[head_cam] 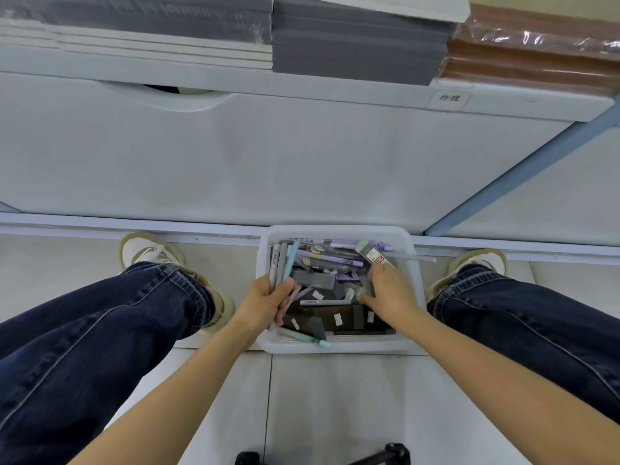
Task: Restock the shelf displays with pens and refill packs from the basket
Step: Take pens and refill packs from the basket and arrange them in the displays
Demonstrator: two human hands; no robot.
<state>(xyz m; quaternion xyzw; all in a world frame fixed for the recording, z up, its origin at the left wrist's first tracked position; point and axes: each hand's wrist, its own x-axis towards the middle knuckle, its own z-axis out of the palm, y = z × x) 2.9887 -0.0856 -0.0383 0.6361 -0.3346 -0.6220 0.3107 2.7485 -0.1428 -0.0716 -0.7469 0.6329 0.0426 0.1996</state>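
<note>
The person is wearing loose dark blue denim jeans (100,330) with pale stitching and cream lace-up sneakers (144,250) with tan soles.

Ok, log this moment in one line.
left hand: grips pens | right hand: holds refill pack | basket: on floor

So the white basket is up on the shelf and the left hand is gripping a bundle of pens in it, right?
No. The head view shows the white basket on the floor between the shoes, not on the shelf. The left hand is gripping a bundle of pens in it.
</note>
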